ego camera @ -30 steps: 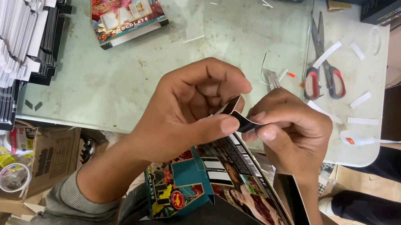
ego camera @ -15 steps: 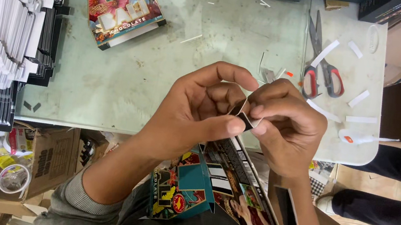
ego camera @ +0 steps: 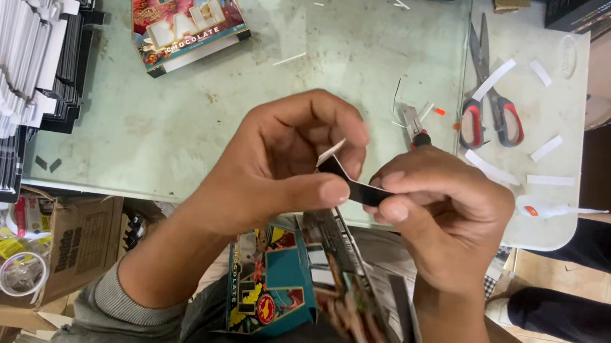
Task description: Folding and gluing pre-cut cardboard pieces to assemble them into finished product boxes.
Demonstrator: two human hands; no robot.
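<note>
Head view, looking down over the edge of a pale green tabletop [ego camera: 266,113]. Both hands are raised above the lap, close together, working one small dark card flap [ego camera: 356,186] that belongs to a printed carton blank [ego camera: 353,292] hanging down toward the lap. Left hand [ego camera: 275,168]: thumb and forefinger closed on the near end of the flap, the other fingers curled above it; a pale underside of the card shows at the fold. Right hand [ego camera: 443,210]: fingers closed on the far end of the same flap, thumb underneath. Neither hand is open. A second piece, a teal printed carton [ego camera: 270,282], lies in the lap just left of the blank, held by neither hand. Judged step: creasing or tucking a flap of the carton, mid-fold, the flap not yet seated. The next move would seem to call for a firm pinch along the crease and steady support of the blank's body, since it dangles unsupported. On the tabletop: another flat printed carton [ego camera: 185,20] at upper left, red-handled scissors [ego camera: 491,101] at right with white paper strips [ego camera: 494,78] scattered round them, and a small cutter [ego camera: 412,124] near the hands. Stacks of black and white flat cards [ego camera: 11,61] stand at the left edge.
</note>
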